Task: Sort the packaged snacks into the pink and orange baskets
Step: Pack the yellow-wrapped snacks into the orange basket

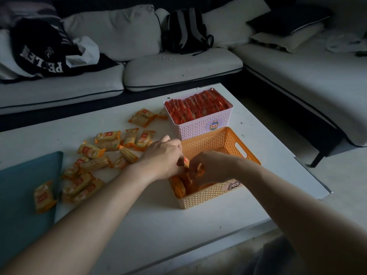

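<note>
Left hand (161,155), right hand (211,165): each grip clamped on one packet (186,162) over the one orange basket (206,197)

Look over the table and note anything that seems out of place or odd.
One orange snack lies alone on the teal mat at the left edge of the table, apart from the loose pile. Nothing looks spilled or damaged; packs in the pink basket stand in tidy rows.

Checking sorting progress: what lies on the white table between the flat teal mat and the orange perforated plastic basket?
Head view: loose orange-wrapped snack packets lie scattered there, and the left hand reaches over that stretch to the orange basket.
</note>
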